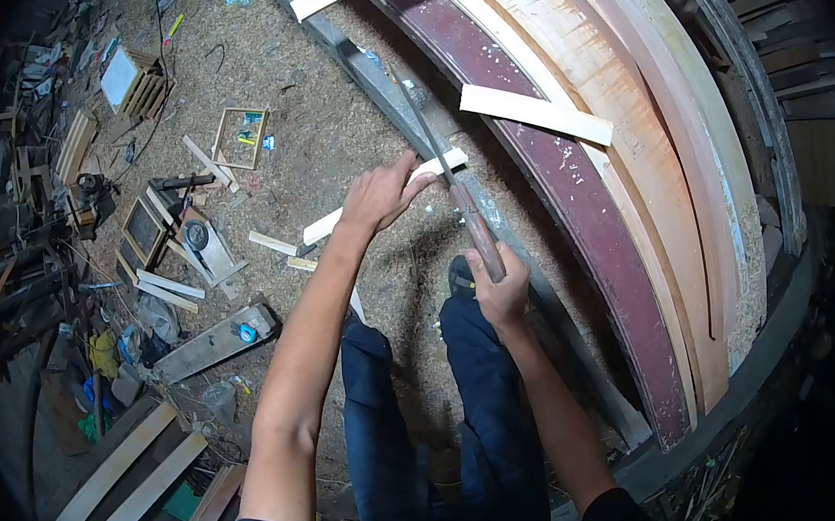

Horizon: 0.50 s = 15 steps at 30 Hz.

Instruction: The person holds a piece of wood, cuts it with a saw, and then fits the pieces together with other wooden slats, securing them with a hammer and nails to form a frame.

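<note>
My left hand [378,199] grips a pale wooden strip [326,226], its thumb stretched along the wood. The strip lies across a long grey beam [370,79], with its right end poking past the beam. In my right hand [504,287] is the brown wooden handle of a handsaw [475,225]. Its narrow blade, seen almost edge-on, crosses the strip just right of my left thumb. I cannot make out the teeth, nor how deep the blade sits in the wood.
Right of the beam lie stacked boards, a dark red one [527,139] nearest, with a short pale piece [536,114] across them. Sawdust covers the floor [304,121]. To the left are a small wooden frame [241,138], a tape measure [248,332] on a plank, and offcuts.
</note>
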{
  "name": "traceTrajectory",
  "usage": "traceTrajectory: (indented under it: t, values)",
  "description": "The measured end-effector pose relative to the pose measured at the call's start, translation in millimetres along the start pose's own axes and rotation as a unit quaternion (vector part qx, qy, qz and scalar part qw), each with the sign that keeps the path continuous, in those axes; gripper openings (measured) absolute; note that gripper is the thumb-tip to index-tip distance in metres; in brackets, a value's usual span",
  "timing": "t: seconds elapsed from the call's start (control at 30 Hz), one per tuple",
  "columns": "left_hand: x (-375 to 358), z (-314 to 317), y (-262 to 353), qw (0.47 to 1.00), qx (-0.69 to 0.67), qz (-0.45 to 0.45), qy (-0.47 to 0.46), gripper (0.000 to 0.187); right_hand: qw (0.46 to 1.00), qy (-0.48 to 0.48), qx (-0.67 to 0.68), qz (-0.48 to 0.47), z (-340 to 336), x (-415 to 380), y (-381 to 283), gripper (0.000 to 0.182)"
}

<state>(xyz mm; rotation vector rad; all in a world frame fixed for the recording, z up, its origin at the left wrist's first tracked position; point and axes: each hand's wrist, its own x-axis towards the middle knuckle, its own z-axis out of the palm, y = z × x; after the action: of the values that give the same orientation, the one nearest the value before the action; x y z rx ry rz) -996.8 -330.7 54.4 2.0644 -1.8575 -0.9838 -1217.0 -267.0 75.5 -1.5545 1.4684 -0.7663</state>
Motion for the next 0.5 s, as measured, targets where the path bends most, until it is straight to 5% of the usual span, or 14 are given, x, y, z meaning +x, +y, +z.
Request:
traceTrajectory:
  t: [0.5]
  values:
    - [26.0, -4.7, -5.9, 0.995, -0.079, -0.035, -0.04, 0.048, 0.998, 0.009, 0.06, 0.005, 3.8, 18.3, 9.6, 0.034]
